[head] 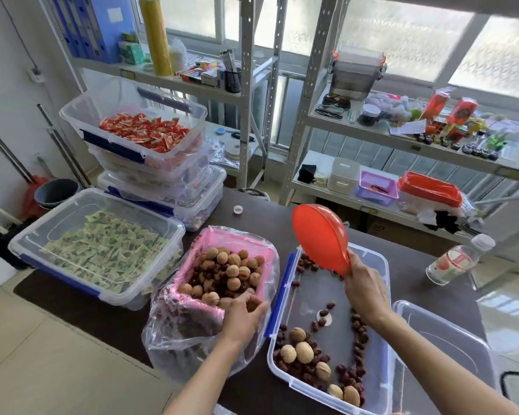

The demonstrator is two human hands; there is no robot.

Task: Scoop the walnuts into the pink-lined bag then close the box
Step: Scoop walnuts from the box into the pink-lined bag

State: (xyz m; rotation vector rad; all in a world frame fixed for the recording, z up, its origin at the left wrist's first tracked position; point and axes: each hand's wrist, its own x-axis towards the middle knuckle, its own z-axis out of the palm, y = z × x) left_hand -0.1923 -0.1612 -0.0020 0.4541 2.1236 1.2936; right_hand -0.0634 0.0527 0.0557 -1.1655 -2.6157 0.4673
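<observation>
Gripping the handle of the red scoop (319, 235), the right hand (364, 290) holds it above the far end of the open box (384, 295); the handle is hidden inside the fist, and the long axis of the scoop runs from the hand up and to the left, with its rounded back turned to the camera, so I cannot tell what is in the bowl. The left hand (243, 317) has curled fingers at the near edge of the pink-lined bag (168, 322) and seems to pinch a walnut or the rim; I cannot tell which. The bag stands just left of the box, touching it or almost, and it is filled with walnuts (232, 269) lying over dark red dates. In the box, some walnuts (300, 351) and dates (358, 330) remain, mostly at the near end and along the right side. The box lid (450, 354) lies at the right, partly cut by the frame. A plastic bottle (459, 259) lies tilted farther right. To the left of the bag, a closed container (102, 247) holds green packets, and behind it stacked containers (138, 136) hold red packets
</observation>
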